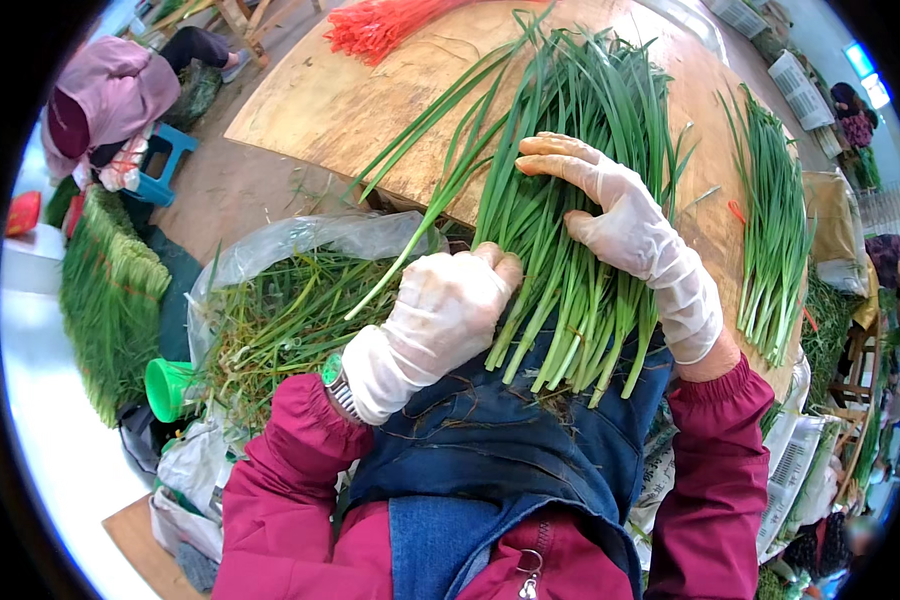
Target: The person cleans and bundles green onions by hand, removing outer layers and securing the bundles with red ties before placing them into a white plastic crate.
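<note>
A loose heap of garlic chives (576,250) lies over the table's near edge, with its pale stem ends toward me above my lap. My left hand (447,305), in a thin white glove, is closed at the heap's left side, thumb and forefinger pinched on chive stems. A few chives stick out separately to the left and cross near that wrist. My right hand (610,205), gloved likewise, rests over the right part of the heap, its fingers stretched out and the thumb apart. Its fingertips touch or hover over the leaves; I cannot tell which.
On the wooden table (410,140), a tied chive bundle (773,235) lies at right and red ties (385,28) at the far edge. Left of my lap is a clear plastic bag (300,235) of leaf scraps, beside a green cup (170,389). Another person (110,95) is at far left.
</note>
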Motion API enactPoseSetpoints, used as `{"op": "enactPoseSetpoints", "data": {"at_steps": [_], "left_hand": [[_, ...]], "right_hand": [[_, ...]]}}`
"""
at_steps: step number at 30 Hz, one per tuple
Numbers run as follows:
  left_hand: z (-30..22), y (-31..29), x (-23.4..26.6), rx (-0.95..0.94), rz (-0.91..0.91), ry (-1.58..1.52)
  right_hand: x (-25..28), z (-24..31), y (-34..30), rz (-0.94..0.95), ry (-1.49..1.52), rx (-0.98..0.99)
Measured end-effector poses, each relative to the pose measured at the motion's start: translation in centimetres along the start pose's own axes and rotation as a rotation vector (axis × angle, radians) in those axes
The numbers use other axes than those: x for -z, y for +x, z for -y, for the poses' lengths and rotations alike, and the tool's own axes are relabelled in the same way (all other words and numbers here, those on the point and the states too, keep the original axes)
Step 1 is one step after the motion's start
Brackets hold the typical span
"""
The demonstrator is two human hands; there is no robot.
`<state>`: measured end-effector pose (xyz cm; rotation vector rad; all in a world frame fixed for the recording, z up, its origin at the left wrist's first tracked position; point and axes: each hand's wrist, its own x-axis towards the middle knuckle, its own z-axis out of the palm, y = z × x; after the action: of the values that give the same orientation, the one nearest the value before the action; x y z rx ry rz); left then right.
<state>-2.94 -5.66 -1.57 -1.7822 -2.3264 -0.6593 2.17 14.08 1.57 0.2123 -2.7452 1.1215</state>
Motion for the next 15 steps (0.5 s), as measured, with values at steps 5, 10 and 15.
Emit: {"op": "enactPoseSetpoints", "data": {"at_steps": [5,10,15], "left_hand": [[1.4,1.6,0.3,-0.054,-0.127,-0.108],[3.4,2.9,4.3,0.217,-0.539,-0.462],[4.4,-1.4,9.4,0.582,-0.719,-0.901]], "right_hand": [[0.9,-0.4,-1.5,-0.037,-0.037,-0.013],[1.2,-0.9,-2.9,-0.087,-0.021,0.024],[1.3,-0.8,-2.8,-0.129,0.079,0.059]]}}
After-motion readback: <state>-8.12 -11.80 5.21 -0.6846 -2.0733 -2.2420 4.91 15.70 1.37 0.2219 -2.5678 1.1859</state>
